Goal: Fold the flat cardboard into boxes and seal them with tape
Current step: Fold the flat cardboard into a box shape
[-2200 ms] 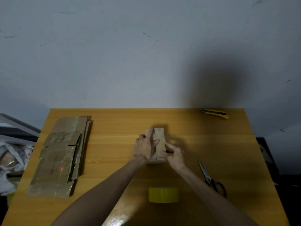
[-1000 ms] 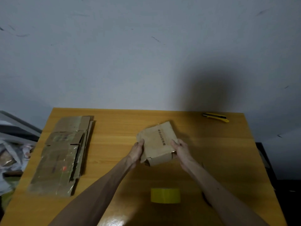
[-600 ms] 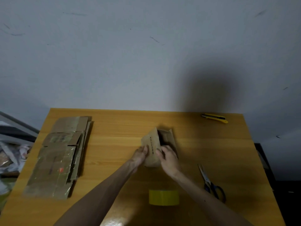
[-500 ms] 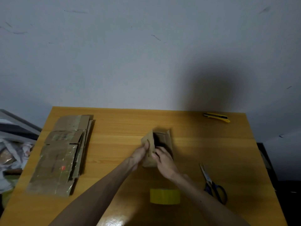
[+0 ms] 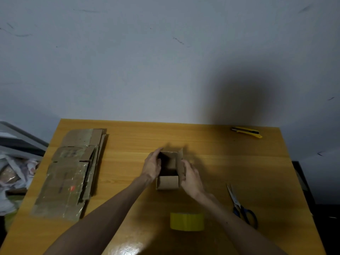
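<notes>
The head view showed the small box (image 5: pixel 168 182) standing in the middle of the table (image 5: pixel 230 162). Its open top faced up and its long side ran away from the person. The left hand (image 5: pixel 152 165) held its left wall and the right hand (image 5: pixel 190 178) held its right wall. The tape roll (image 5: pixel 187 221) lay nearer the person, closer to the right hand.

Left hand (image 5: pixel 151 166) grips left wall of box (image 5: pixel 168 182), fingers stretched along it; right hand (image 5: pixel 190 178) clasps right wall from outside
</notes>
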